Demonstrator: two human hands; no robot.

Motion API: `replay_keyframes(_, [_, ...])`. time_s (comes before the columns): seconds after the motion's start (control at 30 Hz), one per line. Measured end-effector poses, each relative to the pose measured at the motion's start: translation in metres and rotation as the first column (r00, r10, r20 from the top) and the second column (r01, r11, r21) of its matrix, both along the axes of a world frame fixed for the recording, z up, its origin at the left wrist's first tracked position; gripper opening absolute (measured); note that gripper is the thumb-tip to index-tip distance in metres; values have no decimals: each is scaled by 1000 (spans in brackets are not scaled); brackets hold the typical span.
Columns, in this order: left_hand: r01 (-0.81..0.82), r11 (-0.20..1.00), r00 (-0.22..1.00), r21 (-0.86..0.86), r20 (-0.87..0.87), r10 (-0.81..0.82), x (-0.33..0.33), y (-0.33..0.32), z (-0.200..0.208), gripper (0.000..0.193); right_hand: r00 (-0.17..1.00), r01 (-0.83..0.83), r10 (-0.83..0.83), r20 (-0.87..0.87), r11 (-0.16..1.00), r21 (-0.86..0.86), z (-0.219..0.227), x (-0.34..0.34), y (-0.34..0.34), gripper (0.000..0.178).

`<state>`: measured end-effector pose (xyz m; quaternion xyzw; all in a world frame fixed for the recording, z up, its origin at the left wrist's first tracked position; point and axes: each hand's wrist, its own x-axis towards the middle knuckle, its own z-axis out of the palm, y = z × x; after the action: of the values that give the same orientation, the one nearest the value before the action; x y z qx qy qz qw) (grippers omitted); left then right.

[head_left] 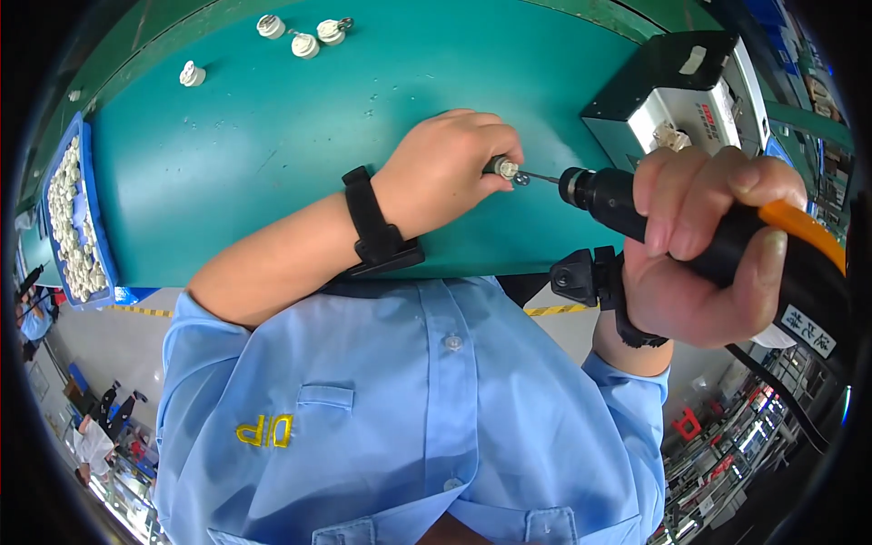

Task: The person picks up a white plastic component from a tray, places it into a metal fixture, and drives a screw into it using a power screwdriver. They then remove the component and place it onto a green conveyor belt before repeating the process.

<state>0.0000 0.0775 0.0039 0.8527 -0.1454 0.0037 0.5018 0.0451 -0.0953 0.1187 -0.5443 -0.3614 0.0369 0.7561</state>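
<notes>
My left hand [451,163] pinches a small part with a white face and a dark side [505,168] between thumb and fingers, over the green mat. A small round metal piece [521,180] shows at its edge. My right hand [699,245] is wrapped round a black electric screwdriver [609,195] with an orange strip. The thin bit points left, and its tip reaches the metal piece by my left fingertips. Whether the bit sits in a screw is too small to tell.
Several white round parts [305,45] lie at the mat's far side. A blue tray [102,218] of many small white pieces stands at the left. At the right is a black and silver box-shaped machine [677,91] with pale pieces at its front. A cable [781,400] hangs at lower right.
</notes>
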Motion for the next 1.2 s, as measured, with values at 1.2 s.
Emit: replay_keyframes(1.2, [-279,792,960,543,175,218,190,84,48,37,901,408,-434,23,862,300,39,-22,-69,40])
